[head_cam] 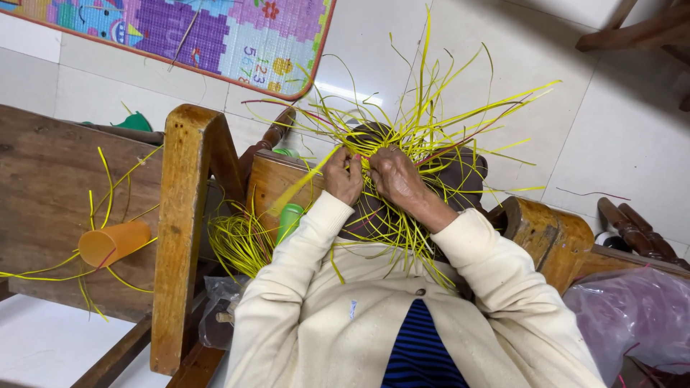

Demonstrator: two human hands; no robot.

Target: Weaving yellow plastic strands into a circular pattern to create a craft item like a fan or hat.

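Loose yellow strips (431,122) fan out on every side of my left hand (343,176) and right hand (397,178), so I have no clean path upward or to the right without brushing them. To my left a wooden chair post (183,230) stands close, with a coil of yellow strips (241,244) and a green cup (289,219) wedged between. The white tiled floor (632,144) beyond the fan lies open.
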